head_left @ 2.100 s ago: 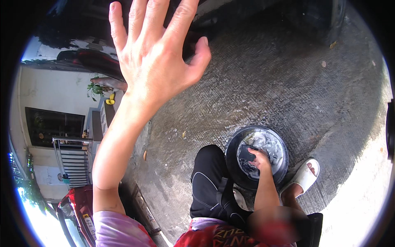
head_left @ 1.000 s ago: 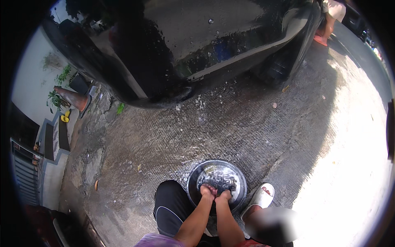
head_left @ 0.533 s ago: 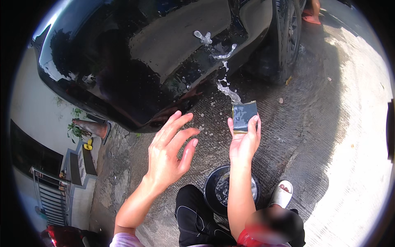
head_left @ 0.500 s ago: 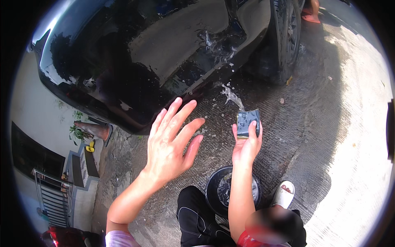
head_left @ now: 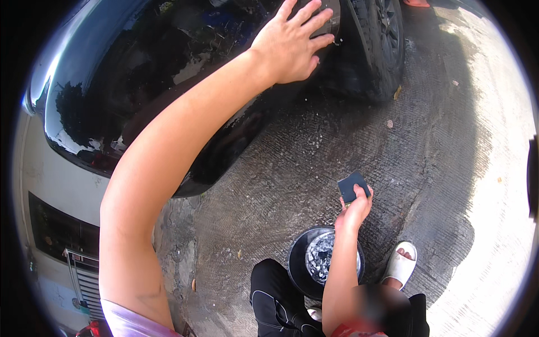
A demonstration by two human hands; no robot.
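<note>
My left hand (head_left: 289, 48) is open, fingers spread over the glossy black car body (head_left: 140, 67) just beside the front or rear wheel (head_left: 379, 50), at the top of the head view; it appears to rest on the panel. My right hand (head_left: 356, 208) grips a dark grey square sponge (head_left: 349, 181) lower down, right of centre and above the pavement. Below it a black round basin (head_left: 297, 264) holds water with white suds, partly covered by my right forearm.
A pale wall (head_left: 62, 180) with a dark window and a metal railing (head_left: 87, 278) is at left, by something red. My knee (head_left: 266, 292) and white slide sandal (head_left: 400, 269) flank the basin. Sunlit pavement (head_left: 494, 224) lies right. A person's foot (head_left: 415, 3) shows at top.
My left hand has moved up onto the car panel toward the wheel. My right hand with the sponge has come down a little; the splash of water that left it is gone.
</note>
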